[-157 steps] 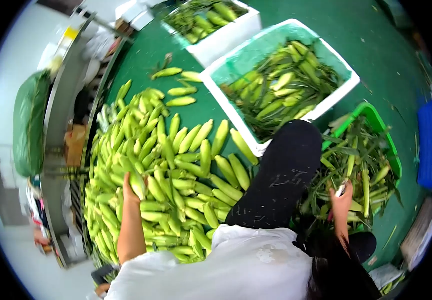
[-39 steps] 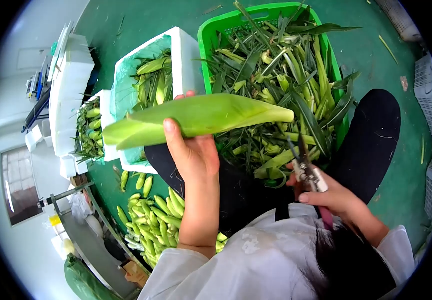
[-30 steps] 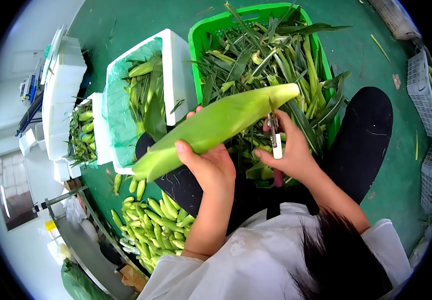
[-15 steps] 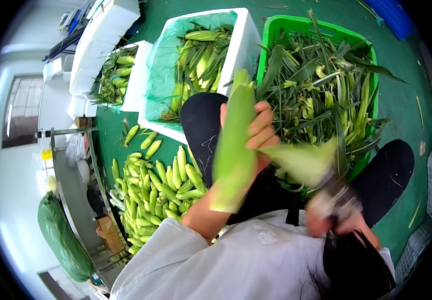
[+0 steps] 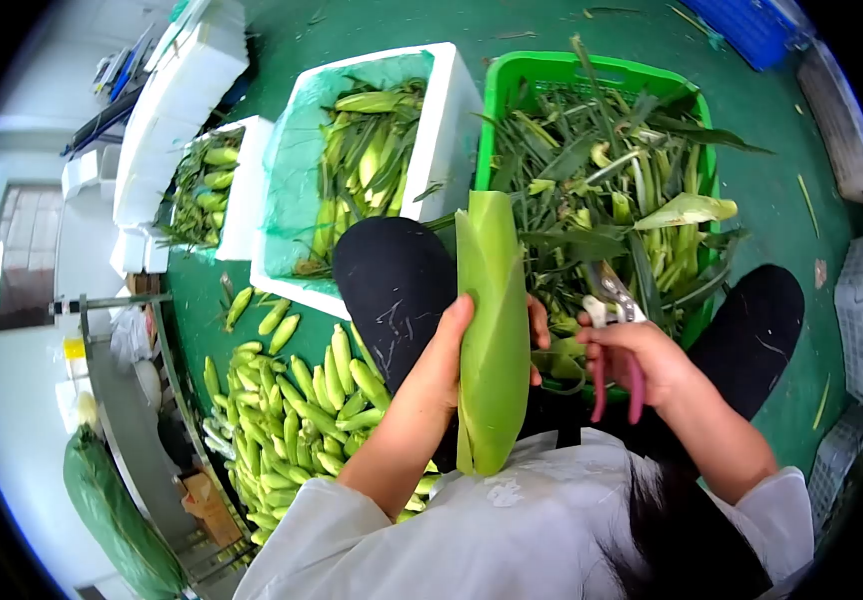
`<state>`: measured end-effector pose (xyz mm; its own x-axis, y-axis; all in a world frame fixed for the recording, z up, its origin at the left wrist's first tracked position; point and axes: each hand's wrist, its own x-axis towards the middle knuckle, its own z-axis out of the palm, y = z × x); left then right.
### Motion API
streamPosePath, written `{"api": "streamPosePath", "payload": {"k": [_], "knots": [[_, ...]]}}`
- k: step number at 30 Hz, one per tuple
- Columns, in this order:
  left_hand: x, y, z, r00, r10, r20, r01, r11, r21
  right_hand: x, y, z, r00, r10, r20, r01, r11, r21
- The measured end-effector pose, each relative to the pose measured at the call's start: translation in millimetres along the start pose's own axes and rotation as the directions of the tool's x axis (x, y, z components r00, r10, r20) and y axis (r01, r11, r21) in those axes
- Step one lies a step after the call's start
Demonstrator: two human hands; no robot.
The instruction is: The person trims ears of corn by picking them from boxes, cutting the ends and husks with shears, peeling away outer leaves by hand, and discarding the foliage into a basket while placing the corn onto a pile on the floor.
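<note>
My left hand (image 5: 452,345) is closed round a green ear of corn in its husk (image 5: 493,340), held upright before my shirt, its cut end up. My right hand (image 5: 642,355) holds pruning shears (image 5: 612,300) with pink handles, the blades pointing up and left. Just beyond the shears stands a green basket (image 5: 497,110) heaped with leaves and husk trimmings. A pale cut piece of husk (image 5: 689,211) lies on top of the heap. To the left, many ears of corn (image 5: 292,430) lie piled on the floor.
A white foam box (image 5: 442,130) lined with green plastic holds leafy ears, and a smaller foam box (image 5: 242,190) stands left of it. A metal shelf (image 5: 132,400) is at the left. Pale crates (image 5: 857,320) stand at the right, a blue one (image 5: 747,25) behind.
The corn in my left hand has turned upright and its stalk end is cut off. A pale piece has dropped onto the basket heap. My right hand with the shears has moved back.
</note>
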<state>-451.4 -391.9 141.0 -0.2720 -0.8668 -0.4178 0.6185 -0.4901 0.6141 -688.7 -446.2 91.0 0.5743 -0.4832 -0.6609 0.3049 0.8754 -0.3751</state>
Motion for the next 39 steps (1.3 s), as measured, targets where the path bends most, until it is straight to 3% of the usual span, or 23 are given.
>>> {"api": "streamPosePath", "payload": {"k": [2, 5, 6, 7, 9, 10, 13, 16, 19, 23, 25, 27, 28, 29, 31, 32, 33, 34, 35, 36, 37, 38, 39], "knots": [[-1, 2, 7, 0.997, 0.008, -0.079, 0.008, 0.98, 0.201, -11, -12, 36, 0.984, -0.18, 0.008, 0.18, 0.982, -0.05], [20, -10, 16, 0.972, 0.214, -0.1, -0.143, 0.87, 0.472, -5, -20, 55, 0.896, -0.442, 0.028, 0.439, 0.878, -0.19], [28, -17, 16, 0.954, 0.277, -0.112, -0.215, 0.898, 0.385, -6, -19, 58, 0.907, -0.421, 0.008, 0.418, 0.897, -0.147], [32, -20, 17, 0.934, 0.329, -0.135, -0.264, 0.896, 0.359, -3, -18, 57, 0.86, -0.509, 0.018, 0.507, 0.851, -0.137], [37, -15, 26, 0.955, 0.282, -0.09, -0.233, 0.904, 0.359, -8, -22, 57, 0.859, -0.511, 0.007, 0.511, 0.858, -0.058], [41, -14, 26, 0.978, 0.17, -0.118, -0.126, 0.941, 0.313, -11, -25, 54, 0.86, -0.511, -0.014, 0.509, 0.858, -0.064], [43, -23, 37, 0.965, 0.262, 0.0, -0.187, 0.688, 0.701, -13, -30, 32, 0.891, -0.454, 0.023, 0.454, 0.885, -0.108], [45, -30, 46, 0.94, 0.341, 0.001, -0.216, 0.592, 0.776, -14, -30, 22, 0.873, -0.484, 0.052, 0.486, 0.861, -0.152], [45, -34, 34, 0.923, 0.371, -0.102, -0.186, 0.662, 0.726, -19, -26, 17, 0.88, -0.475, 0.017, 0.452, 0.827, -0.335], [57, -15, 23, 0.829, 0.544, -0.13, -0.406, 0.745, 0.529, -23, -29, -1, 0.849, -0.521, -0.086, 0.506, 0.85, -0.147], [62, -2, 22, 0.861, 0.482, -0.162, -0.356, 0.799, 0.486, -29, -41, -7, 0.857, -0.513, -0.045, 0.496, 0.845, -0.199], [64, -10, 20, 0.851, 0.483, -0.205, -0.306, 0.774, 0.554, -16, -25, -4, 0.716, -0.666, 0.208, 0.654, 0.537, -0.532], [65, -17, 21, 0.867, 0.466, -0.179, -0.308, 0.782, 0.542, -19, -19, -2, 0.781, -0.585, 0.218, 0.534, 0.445, -0.719], [67, -22, 21, 0.88, 0.45, -0.151, -0.314, 0.79, 0.527, -21, -15, 7, 0.771, -0.611, 0.179, 0.423, 0.281, -0.862], [69, -24, 18, 0.88, 0.449, -0.156, -0.325, 0.808, 0.491, -17, -13, 0, 0.819, -0.559, 0.127, 0.432, 0.456, -0.778], [70, -19, 24, 0.882, 0.416, -0.223, -0.3, 0.859, 0.414, -20, -12, -5, 0.872, -0.485, 0.063, 0.427, 0.692, -0.581], [69, -13, 29, 0.878, 0.38, -0.292, -0.281, 0.901, 0.33, -18, -8, -11, 0.814, -0.575, 0.084, 0.544, 0.705, -0.455], [69, -12, 13, 0.874, 0.427, -0.233, -0.117, 0.649, 0.752, -24, -9, -12, 0.812, -0.583, 0.027, 0.547, 0.745, -0.381], [69, -22, 2, 0.776, 0.621, -0.111, -0.048, 0.234, 0.971, -31, -13, -8, 0.816, -0.578, -0.017, 0.545, 0.779, -0.311], [57, -24, 13, 0.795, 0.606, -0.034, -0.081, 0.162, 0.984, -34, -12, -4, 0.766, -0.64, -0.054, 0.562, 0.708, -0.427], [43, -24, 29, 0.87, 0.494, 0.01, -0.097, 0.15, 0.984, -34, -8, 4, 0.712, -0.7, -0.057, 0.572, 0.625, -0.532], [33, -37, 37, 0.915, 0.401, 0.044, -0.168, 0.279, 0.945, -35, -2, 15, 0.713, -0.701, 0.01, 0.562, 0.563, -0.606], [28, -38, 44, 0.987, 0.154, 0.044, -0.153, 0.828, 0.539, -38, 6, 26, 0.717, -0.691, 0.092, 0.564, 0.497, -0.66]]}}
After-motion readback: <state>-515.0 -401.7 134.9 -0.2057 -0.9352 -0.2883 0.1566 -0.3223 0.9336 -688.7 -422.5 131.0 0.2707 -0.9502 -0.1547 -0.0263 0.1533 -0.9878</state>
